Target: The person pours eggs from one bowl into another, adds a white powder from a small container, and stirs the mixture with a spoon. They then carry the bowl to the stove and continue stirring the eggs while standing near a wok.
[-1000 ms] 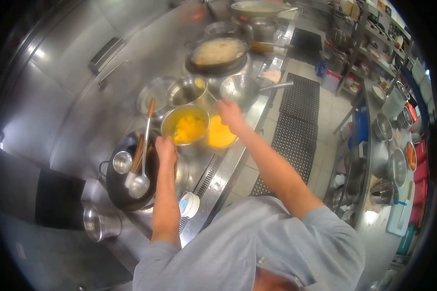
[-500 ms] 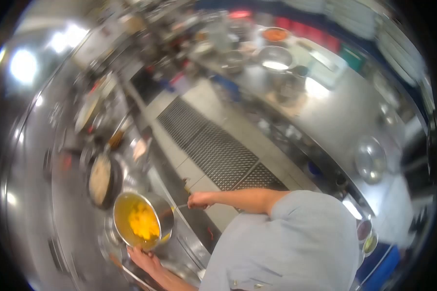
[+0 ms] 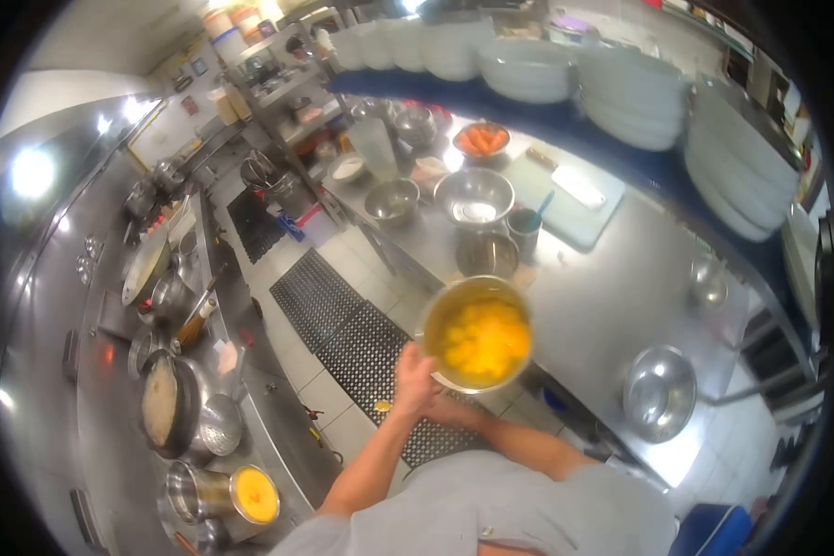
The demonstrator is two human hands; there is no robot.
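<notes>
Here, left hand (image 3: 412,378) gripping yellow-filled bowl (image 3: 454,289).

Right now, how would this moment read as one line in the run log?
left hand: grips bowl at rim | right hand: hidden under bowl | bowl: yellow food inside, held in air | near: counter

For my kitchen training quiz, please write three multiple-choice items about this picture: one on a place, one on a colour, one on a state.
1. Where is the steel bowl?
A. on the cooking range
B. held up by the left hand
C. on a cutting board

2. What colour is its content?
A. green
B. white
C. yellow

3. How are the white plates kept?
A. stacked
B. spread singly
C. broken

Key: B, the hand grips its rim in the air; C, yellow lumps fill it; A, they stand in piles on the blue shelf.
</notes>
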